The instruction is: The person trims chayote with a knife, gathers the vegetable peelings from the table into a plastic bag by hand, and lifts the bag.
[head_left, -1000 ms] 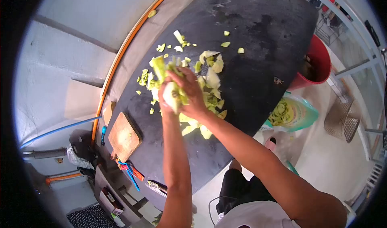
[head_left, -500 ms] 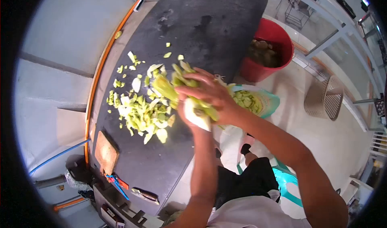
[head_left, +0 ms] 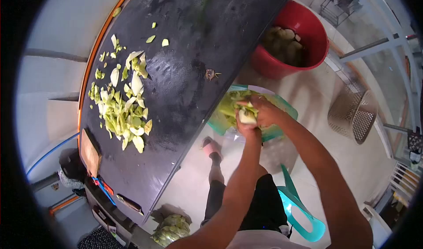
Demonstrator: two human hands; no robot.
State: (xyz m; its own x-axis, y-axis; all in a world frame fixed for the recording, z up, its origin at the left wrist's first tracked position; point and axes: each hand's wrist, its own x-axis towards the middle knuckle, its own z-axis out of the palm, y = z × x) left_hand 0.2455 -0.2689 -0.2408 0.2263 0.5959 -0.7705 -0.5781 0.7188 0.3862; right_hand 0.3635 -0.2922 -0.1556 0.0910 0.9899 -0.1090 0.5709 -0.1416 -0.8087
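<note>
My left hand [head_left: 247, 129] and my right hand [head_left: 267, 111] are close together over a teal-and-white plastic bag [head_left: 288, 109] standing below the table's edge. Both are closed around pale green vegetable pieces [head_left: 246, 116], one with a broad whitish face turned up. More light green pieces [head_left: 230, 103] show in the bag beside my fingers. On the dark table [head_left: 176, 117] to the left lies a loose heap of cut green and white vegetable pieces [head_left: 121, 114]. A small brownish scrap [head_left: 211, 74] sits near the table edge.
A red bucket [head_left: 317, 42] holding pale chunks stands beyond the bag. The table also bears a wooden board [head_left: 91, 154], a blue-and-orange tool [head_left: 102, 186] and a knife [head_left: 130, 204]. Nearby are a teal stool [head_left: 315, 229], a perforated basket [head_left: 352, 112] and a bag of greens [head_left: 172, 230].
Both hands have moved off the tabletop, down and to the right over the bag, carrying the vegetable pieces. The view has shifted, and part of the heap has left the table.
</note>
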